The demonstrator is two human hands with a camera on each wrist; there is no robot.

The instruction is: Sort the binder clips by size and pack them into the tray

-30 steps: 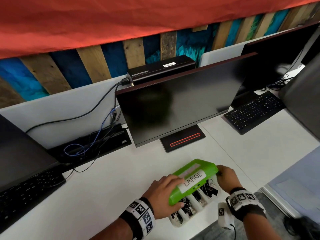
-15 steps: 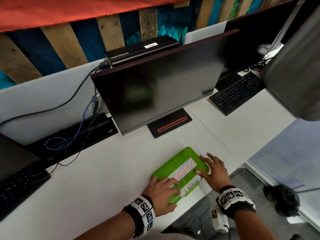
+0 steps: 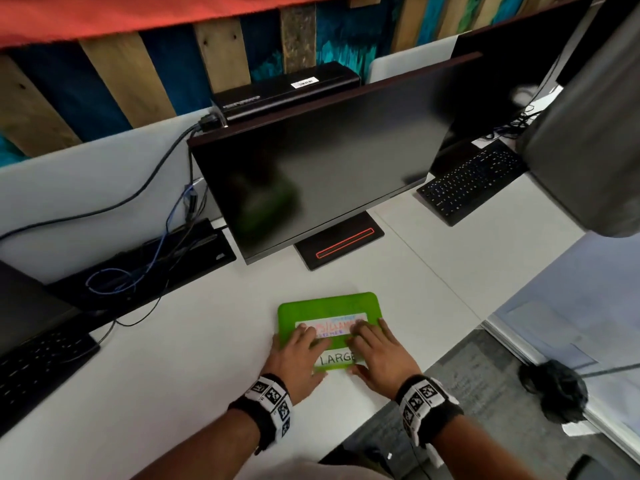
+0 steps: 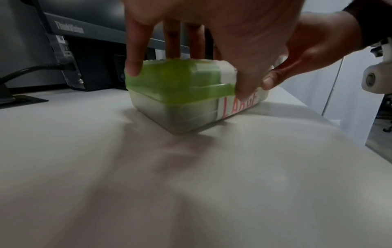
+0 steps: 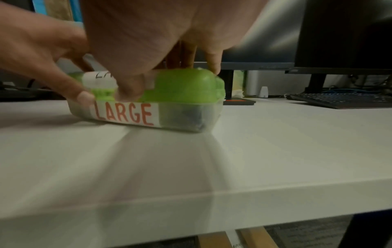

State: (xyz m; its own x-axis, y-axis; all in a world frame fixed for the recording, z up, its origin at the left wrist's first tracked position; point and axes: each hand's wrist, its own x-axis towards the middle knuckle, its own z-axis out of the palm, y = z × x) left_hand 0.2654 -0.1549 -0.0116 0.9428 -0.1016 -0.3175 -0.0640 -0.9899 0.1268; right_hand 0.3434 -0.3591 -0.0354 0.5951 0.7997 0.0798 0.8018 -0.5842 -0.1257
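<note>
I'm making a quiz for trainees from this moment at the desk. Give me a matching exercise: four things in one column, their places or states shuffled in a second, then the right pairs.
Things:
1. green lid
2. red LARGE label
3. left hand
4. monitor

Places or states:
A. stands behind the box, screen dark
B. pressed down on the clear box by both hands
C. stuck on the box's clear side wall
D. fingers on the lid's left half, thumb at its front edge

Pairs: 1-B, 2-C, 3-D, 4-A
</note>
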